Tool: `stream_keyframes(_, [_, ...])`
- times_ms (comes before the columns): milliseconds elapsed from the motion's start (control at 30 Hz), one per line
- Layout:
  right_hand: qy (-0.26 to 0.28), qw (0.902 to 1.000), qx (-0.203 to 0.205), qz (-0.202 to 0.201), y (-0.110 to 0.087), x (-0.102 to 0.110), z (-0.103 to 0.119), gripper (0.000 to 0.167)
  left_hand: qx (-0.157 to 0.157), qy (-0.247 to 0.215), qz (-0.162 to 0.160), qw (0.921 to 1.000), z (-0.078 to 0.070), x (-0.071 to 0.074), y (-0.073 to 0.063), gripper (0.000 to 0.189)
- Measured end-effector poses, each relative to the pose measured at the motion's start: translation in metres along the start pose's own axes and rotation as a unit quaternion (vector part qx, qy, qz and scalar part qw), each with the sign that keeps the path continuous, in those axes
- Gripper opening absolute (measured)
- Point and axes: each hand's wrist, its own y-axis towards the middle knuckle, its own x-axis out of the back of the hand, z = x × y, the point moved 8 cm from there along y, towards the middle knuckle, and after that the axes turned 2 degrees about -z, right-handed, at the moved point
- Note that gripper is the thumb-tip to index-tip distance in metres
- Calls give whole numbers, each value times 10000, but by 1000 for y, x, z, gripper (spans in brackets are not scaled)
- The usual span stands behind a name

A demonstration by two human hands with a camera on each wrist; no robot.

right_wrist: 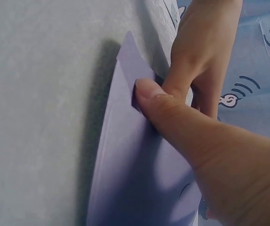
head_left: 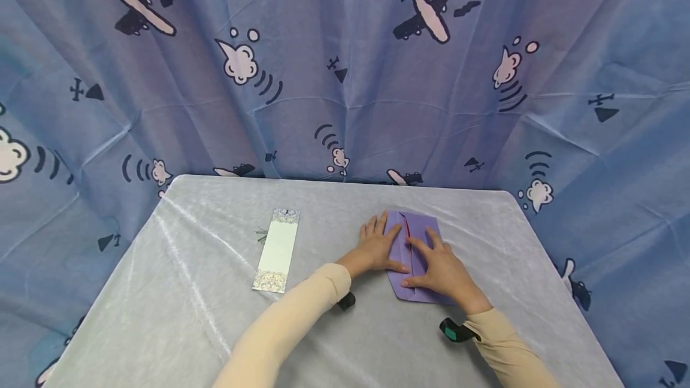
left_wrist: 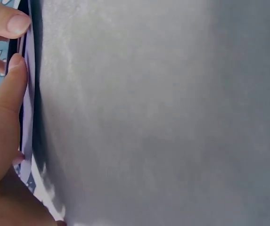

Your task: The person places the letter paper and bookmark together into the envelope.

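A purple folded paper piece (head_left: 422, 224), shaped like an envelope, lies on the table. Its two flaps come together along a lengthwise slit, where a thin red strip shows. My left hand (head_left: 375, 248) rests on the left flap with spread fingers, thumb by the slit. From the other side my right hand (head_left: 444, 268) touches the right flap, its thumb and index finger near the same slit. In the right wrist view, the right thumb (right_wrist: 165, 106) presses on the purple paper (right_wrist: 120, 160) close to the flap's edge. The left wrist view catches the paper (left_wrist: 28, 108) edge-on beside the left thumb (left_wrist: 13, 89).
A pale bookmark-like card (head_left: 278, 248) with patterned ends and a dark tassel (head_left: 262, 235) lies left of the hands. A whitish velvety cloth covers the table (head_left: 162, 310). Behind it hangs a blue curtain (head_left: 302, 76) printed with airplanes.
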Motion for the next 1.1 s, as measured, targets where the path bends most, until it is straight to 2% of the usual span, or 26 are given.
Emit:
stream_keyframes(267, [-27,10000,-62,55,0,0,-1,101,-71,-622,57,9980,10,11,-23,98])
stream_keyframes(400, [-58,9999,-110,80,1,-1,-1,101,-82,-808,-84,9967,20,21,-38,92])
stream_keyframes(500, [-62,9999,-120,102,1,-2,0,101,-133,-1016,-306,9943,32,33,-50,89])
stream_keyframes(667, [-65,9998,-154,133,0,-2,1,101,-88,-1398,-730,9874,58,54,-69,83])
stream_keyframes(833, [-56,9997,-156,151,0,-2,1,101,199,-1655,-1145,9793,89,72,-86,78])
stream_keyframes(1000, [-48,9998,-141,163,-1,-2,0,101,592,-1736,-1445,9724,123,79,-100,78])
stream_keyframes(1100, [-48,9998,-129,155,-1,-2,0,101,876,-1784,-1515,9683,143,80,-108,79])
